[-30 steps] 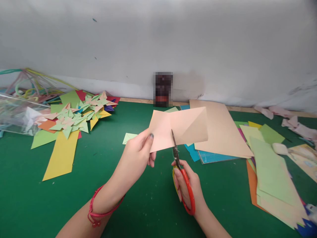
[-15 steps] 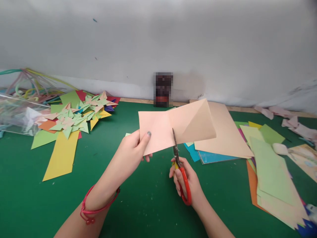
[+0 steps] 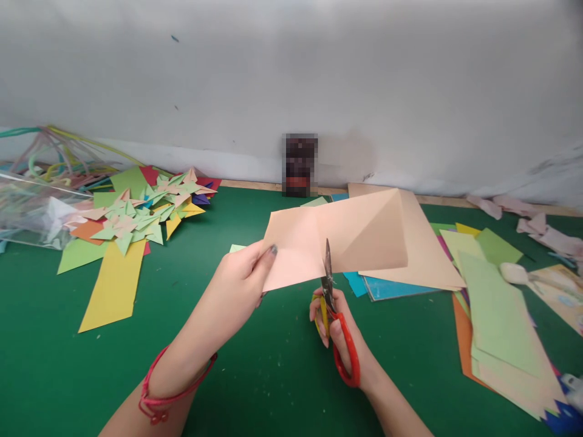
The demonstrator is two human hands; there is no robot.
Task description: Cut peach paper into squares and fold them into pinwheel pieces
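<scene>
A creased strip of peach paper (image 3: 296,249) is pinched at its left end by my left hand (image 3: 248,270), thumb on top. Its right part is tilted and shows a folded crease. In my right hand (image 3: 346,340) is a pair of scissors (image 3: 347,358) with a red and a yellow handle loop. The dark blades point up and away, at the paper's lower edge near the middle crease. The upper blade lies over the paper's face; the lower blade is largely hidden.
Behind the strip lies a larger peach sheet (image 3: 423,243) over a blue sheet (image 3: 401,290). Coloured paper strips (image 3: 501,321) are piled at right. Folded paper stars (image 3: 132,221) and a yellow strip (image 3: 113,285) lie at left, beside a clear bag (image 3: 40,212). A pixelated dark object (image 3: 299,164) stands by the wall.
Both the paper and the scissors have shifted slightly right and a little lower. The scissors' handles have spread wider apart, and the blades have opened.
</scene>
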